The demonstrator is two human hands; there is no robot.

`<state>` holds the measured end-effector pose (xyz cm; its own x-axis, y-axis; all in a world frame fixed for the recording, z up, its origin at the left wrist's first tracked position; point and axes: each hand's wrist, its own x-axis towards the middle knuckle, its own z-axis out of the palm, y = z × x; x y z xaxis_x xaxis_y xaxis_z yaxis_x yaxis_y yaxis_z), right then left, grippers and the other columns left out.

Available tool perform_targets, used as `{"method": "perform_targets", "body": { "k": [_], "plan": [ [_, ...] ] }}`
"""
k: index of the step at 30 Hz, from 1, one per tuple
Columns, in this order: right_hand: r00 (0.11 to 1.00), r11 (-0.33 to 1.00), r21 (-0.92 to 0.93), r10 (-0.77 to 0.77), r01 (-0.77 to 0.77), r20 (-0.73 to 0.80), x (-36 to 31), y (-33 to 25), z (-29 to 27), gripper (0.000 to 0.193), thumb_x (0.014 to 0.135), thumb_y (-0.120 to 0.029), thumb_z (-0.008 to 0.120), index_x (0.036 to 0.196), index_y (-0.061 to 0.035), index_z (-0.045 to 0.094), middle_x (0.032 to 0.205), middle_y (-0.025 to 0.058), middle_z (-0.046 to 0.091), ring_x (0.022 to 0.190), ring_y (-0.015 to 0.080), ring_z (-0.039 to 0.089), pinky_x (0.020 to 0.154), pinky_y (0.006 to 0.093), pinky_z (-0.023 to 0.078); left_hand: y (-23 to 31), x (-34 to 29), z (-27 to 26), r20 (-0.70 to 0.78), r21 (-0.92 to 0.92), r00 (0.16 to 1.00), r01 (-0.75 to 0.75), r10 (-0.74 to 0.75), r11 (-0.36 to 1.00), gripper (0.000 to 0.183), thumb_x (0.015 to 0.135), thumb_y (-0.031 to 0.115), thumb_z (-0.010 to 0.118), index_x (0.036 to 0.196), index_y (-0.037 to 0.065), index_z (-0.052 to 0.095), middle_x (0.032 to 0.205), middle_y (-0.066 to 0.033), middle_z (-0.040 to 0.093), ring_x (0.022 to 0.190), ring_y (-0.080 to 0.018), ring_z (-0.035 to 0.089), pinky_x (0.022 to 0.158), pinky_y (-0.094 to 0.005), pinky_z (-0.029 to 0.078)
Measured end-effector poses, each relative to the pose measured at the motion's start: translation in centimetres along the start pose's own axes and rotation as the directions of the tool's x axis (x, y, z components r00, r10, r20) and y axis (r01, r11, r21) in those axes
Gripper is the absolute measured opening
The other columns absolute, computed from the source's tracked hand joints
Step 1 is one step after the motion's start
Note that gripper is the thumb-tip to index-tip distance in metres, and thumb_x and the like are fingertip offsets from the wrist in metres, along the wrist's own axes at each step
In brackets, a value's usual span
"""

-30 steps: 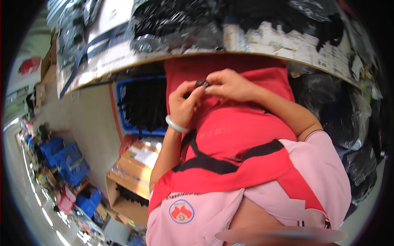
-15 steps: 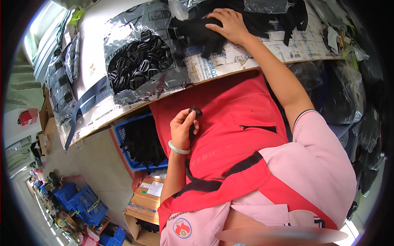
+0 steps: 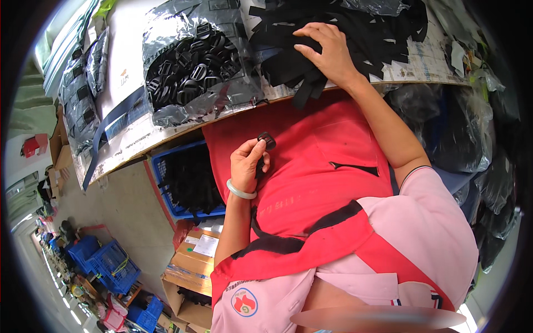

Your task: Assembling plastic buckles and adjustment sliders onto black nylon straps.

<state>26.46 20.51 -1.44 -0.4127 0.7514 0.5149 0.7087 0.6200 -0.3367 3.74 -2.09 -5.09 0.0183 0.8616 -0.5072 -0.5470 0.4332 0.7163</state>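
Note:
In front of the red apron, my left hand (image 3: 249, 166) pinches a small black plastic buckle (image 3: 267, 141) between thumb and fingers. My right hand (image 3: 330, 54) is over a spread pile of cut black webbing straps (image 3: 280, 41) on the table, its fingers curved and the thumb apart from them. Nothing shows between those fingertips. Several strap ends hang over the table's front edge near that hand. Left of the straps lies a clear plastic bag (image 3: 166, 33), with many loose black buckles (image 3: 191, 69) in it.
The worktable (image 3: 125, 72) has a patched, worn top; a dark blue strap (image 3: 111, 122) crosses its left corner. Below are a blue crate (image 3: 177, 212) of black pieces and a cardboard box (image 3: 191, 261). Filled plastic bags (image 3: 466, 127) crowd the right side.
My right hand has drawn back slightly toward the table's front edge, and the black straps have spread toward that edge. My left hand still holds the buckle, now turned more face-on.

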Motion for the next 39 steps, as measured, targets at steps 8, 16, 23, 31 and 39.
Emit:
{"method": "perform_targets", "body": {
  "k": [8, 16, 23, 31, 39],
  "plan": [
    [0.953, 0.958, 0.273, 0.000, -0.087, 0.304, 4.5, -4.5, -0.1, 0.023, 0.082, -0.020, 0.068, 0.102, -0.0080, 0.066, 0.104, 0.0047, 0.064, 0.100, 0.0248, 0.058, 0.087, 0.0352, 0.045, -0.2, -0.1, 0.1, 0.015, 0.040, 1.000, -0.025, 0.025, 0.999, 0.017, 0.092, 0.015, 0.065, 0.096, -0.001, 0.065, 0.070, -0.0059, 0.062, 0.052, -0.0095, 0.052, 0.046, -0.0211, 0.040],
    [0.956, 0.934, 0.336, -0.198, 0.117, 0.218, 0.1, -5.7, 0.2, 0.034, 0.073, -0.014, 0.074, 0.106, -0.0109, 0.067, 0.100, 0.0063, 0.061, 0.099, 0.0259, 0.057, 0.090, 0.0347, 0.045, 0.1, -0.2, 0.3, 0.000, 0.074, 1.000, -0.021, 0.021, 0.997, 0.016, 0.092, 0.014, 0.065, 0.096, -0.002, 0.066, 0.075, -0.0064, 0.064, 0.055, -0.0087, 0.054, 0.047, -0.0211, 0.042],
    [0.983, 0.901, 0.396, -0.185, 0.175, -0.014, 1.6, -5.9, 0.4, 0.012, 0.079, -0.009, 0.071, 0.088, -0.0086, 0.064, 0.092, 0.0020, 0.063, 0.088, 0.0221, 0.058, 0.081, 0.0321, 0.047, 0.8, -0.9, 0.4, -0.049, 0.093, 0.992, -0.115, 0.120, 0.989, 0.015, 0.091, 0.012, 0.065, 0.093, -0.003, 0.067, 0.075, -0.0067, 0.064, 0.057, -0.0084, 0.056, 0.045, -0.0208, 0.042],
    [0.870, 0.873, 0.374, -0.421, 0.313, 0.256, 1.3, -5.6, -0.2, 0.018, 0.079, -0.009, 0.070, 0.096, -0.0163, 0.070, 0.118, 0.0019, 0.058, 0.112, 0.0222, 0.050, 0.097, 0.0366, 0.038, 1.2, -1.0, 0.8, -0.039, 0.078, 0.987, -0.149, 0.153, 0.986, 0.017, 0.089, 0.013, 0.068, 0.094, -0.003, 0.067, 0.074, -0.0065, 0.064, 0.056, -0.0079, 0.055, 0.045, -0.0200, 0.041],
    [0.916, 0.731, 0.587, -0.398, 0.348, -0.048, 4.0, -15.4, -9.8, 0.006, 0.087, -0.004, 0.067, 0.092, -0.0054, 0.071, 0.089, 0.0060, 0.066, 0.081, 0.0207, 0.063, 0.077, 0.0275, 0.047, 2.5, -2.2, -0.1, -0.139, 0.117, 0.965, -0.205, 0.220, 0.972, 0.015, 0.088, 0.012, 0.069, 0.094, -0.002, 0.068, 0.070, -0.0037, 0.062, 0.054, -0.0064, 0.053, 0.044, -0.0194, 0.039]
  ]
}}
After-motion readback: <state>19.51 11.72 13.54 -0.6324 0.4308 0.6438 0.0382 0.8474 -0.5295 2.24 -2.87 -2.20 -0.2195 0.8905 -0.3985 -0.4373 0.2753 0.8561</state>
